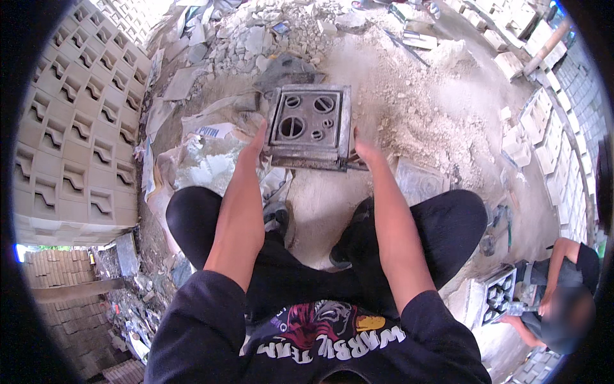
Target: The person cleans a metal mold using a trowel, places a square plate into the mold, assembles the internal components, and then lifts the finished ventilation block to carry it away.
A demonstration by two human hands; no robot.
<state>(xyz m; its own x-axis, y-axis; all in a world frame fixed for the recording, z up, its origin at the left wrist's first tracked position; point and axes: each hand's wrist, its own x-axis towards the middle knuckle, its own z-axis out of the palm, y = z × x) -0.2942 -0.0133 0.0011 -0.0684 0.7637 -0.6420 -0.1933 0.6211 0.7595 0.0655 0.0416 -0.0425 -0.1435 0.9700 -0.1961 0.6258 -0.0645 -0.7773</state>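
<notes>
Bright daylight, heavy fisheye edge distortion

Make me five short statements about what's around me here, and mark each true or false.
1. The left hand and right hand are at opposite sides of the square frame. True.
2. The round rings in it are all one size. False: they differ in size.
3. Pale stacked blocks stand on the left. True.
4. Another person sits at upper left. False: that person is at lower right.
5. Rubble lies beyond the frame. True.
</notes>
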